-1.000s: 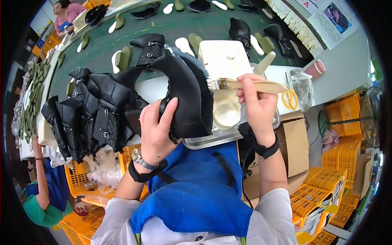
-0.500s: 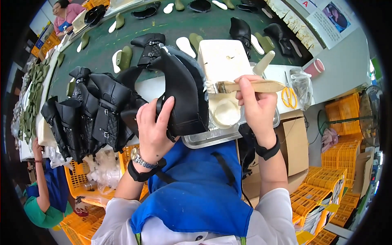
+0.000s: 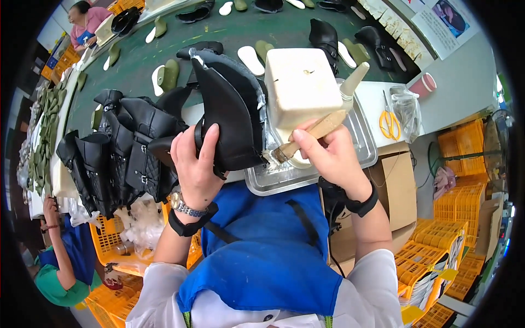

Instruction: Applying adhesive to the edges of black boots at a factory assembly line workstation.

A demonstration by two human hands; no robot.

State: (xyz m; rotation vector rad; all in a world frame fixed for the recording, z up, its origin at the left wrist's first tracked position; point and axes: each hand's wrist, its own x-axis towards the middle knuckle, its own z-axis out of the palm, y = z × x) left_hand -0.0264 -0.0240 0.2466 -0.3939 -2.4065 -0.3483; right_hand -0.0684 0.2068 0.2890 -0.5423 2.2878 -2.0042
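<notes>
My left hand (image 3: 197, 158) grips a black boot upper (image 3: 227, 115), thumb and fingers wrapped on its side. A pale, wet-looking strip runs along the upper's right edge. Between the thumb and fingers of my right hand (image 3: 331, 153) is a wooden-handled brush (image 3: 314, 134). Its pale bristles touch the lower right corner of the upper's edge. Behind the brush a white block (image 3: 303, 82) stands over a metal tray (image 3: 363, 128); a white bowl there is mostly hidden by my right hand. A cream cone-shaped piece (image 3: 354, 82) rises beside the block.
Several black boot uppers (image 3: 145, 142) are piled to my left. Green shoe lasts (image 3: 169, 74) and white insoles (image 3: 251, 60) lie on the green conveyor (image 3: 219, 27). Yellow scissors (image 3: 389, 123) and a pink cup (image 3: 422, 85) sit at right. Co-workers are at the left.
The brush has moved down and left along the upper's edge, its handle now slanting up to the right. My left hand has shifted slightly left and tilted the upper.
</notes>
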